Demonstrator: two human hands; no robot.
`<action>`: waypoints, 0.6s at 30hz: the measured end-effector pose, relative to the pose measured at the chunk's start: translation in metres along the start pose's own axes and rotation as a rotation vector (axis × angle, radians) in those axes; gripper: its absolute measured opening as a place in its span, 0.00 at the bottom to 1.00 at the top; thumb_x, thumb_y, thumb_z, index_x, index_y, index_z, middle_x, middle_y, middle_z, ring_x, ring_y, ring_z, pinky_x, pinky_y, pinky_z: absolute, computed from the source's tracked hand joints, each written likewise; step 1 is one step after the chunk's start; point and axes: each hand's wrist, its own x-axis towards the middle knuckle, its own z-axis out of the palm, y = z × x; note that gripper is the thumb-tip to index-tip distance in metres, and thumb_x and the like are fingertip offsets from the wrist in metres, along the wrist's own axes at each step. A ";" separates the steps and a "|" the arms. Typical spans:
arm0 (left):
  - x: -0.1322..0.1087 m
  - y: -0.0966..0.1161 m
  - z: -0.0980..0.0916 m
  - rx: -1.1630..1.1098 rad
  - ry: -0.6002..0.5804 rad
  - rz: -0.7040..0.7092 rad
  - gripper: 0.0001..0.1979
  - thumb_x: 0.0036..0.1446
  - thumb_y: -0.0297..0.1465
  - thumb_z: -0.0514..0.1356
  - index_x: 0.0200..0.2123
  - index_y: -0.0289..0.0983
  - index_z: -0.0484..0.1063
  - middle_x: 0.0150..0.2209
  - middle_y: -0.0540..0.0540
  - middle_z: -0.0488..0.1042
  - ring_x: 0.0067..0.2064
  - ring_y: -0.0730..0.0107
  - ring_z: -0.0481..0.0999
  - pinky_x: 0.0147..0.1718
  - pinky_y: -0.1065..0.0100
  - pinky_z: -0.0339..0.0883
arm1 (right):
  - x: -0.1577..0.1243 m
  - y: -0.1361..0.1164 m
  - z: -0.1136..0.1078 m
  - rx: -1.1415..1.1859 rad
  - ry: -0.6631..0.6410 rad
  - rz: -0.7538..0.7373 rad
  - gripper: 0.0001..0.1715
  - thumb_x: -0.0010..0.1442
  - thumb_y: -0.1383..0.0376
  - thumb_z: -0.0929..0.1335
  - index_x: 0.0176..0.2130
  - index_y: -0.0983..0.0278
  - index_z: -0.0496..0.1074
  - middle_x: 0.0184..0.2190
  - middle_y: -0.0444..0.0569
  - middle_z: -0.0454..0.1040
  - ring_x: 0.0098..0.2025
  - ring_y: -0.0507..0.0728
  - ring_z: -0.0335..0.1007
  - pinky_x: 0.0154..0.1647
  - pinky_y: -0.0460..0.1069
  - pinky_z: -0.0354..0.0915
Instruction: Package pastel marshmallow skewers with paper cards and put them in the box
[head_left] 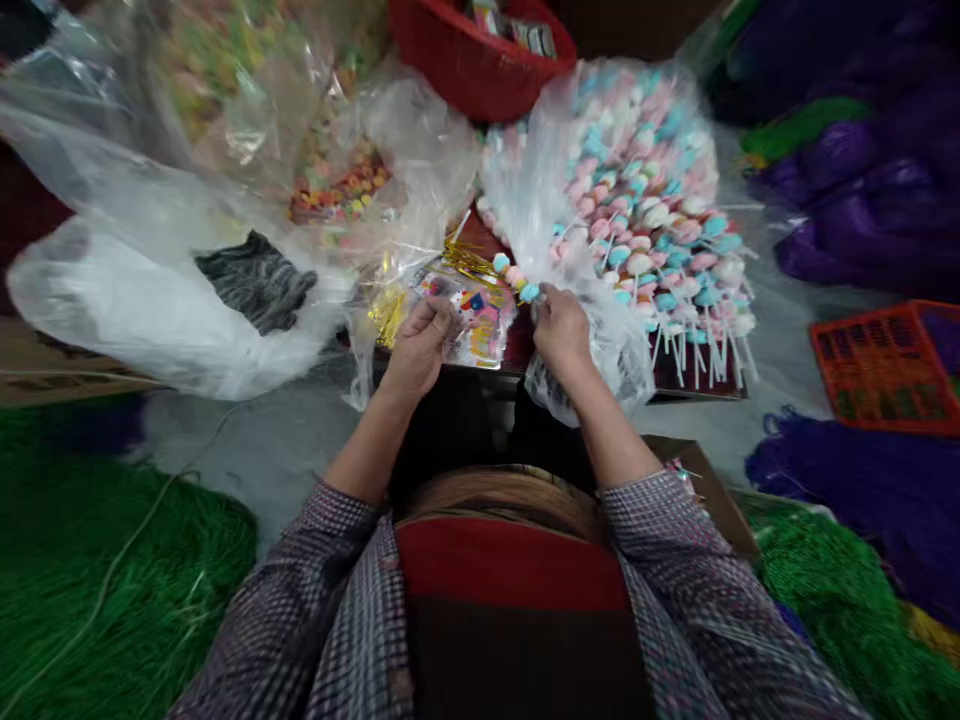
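My right hand (562,328) is closed at the near end of a short marshmallow stick (514,277), a row of blue, pink and yellow puffs that slants away to the left. To its left, my left hand (421,345) has thumb and fingers pinched together; whatever is between them is too small or hidden to make out. Between the hands lies a clear printed bag (487,325) with pink, yellow and blue patterns, its left side next to my left fingers. Gold tinsel ties (386,312) lie beside and behind it.
A big heap of pastel marshmallow sticks (645,220) in clear plastic covers the table's right side. Plastic bags (150,290) with a dark grey cloth (255,280) fill the left. Behind stands a red basin (480,75); an orange crate (877,360) is at far right.
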 end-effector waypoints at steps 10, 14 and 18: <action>0.002 0.000 -0.015 0.096 -0.140 0.095 0.14 0.47 0.43 0.76 0.32 0.44 0.79 0.28 0.56 0.74 0.27 0.80 0.70 0.30 0.73 0.68 | -0.052 0.003 -0.082 0.877 0.004 0.089 0.20 0.61 0.52 0.73 0.49 0.57 0.81 0.26 0.43 0.71 0.23 0.51 0.61 0.25 0.49 0.63; 0.004 -0.001 -0.016 0.146 -0.193 0.118 0.12 0.50 0.43 0.75 0.33 0.46 0.80 0.31 0.55 0.77 0.33 0.78 0.74 0.38 0.71 0.70 | -0.084 0.001 -0.120 1.101 -0.170 0.206 0.14 0.56 0.57 0.77 0.43 0.55 0.84 0.20 0.39 0.63 0.18 0.46 0.47 0.18 0.46 0.46; 0.005 -0.003 -0.013 0.184 -0.216 0.147 0.11 0.52 0.44 0.74 0.33 0.46 0.80 0.32 0.55 0.77 0.35 0.79 0.74 0.41 0.72 0.71 | -0.097 0.007 -0.129 1.014 -0.161 0.183 0.12 0.56 0.59 0.77 0.42 0.54 0.85 0.22 0.42 0.70 0.20 0.47 0.53 0.18 0.46 0.50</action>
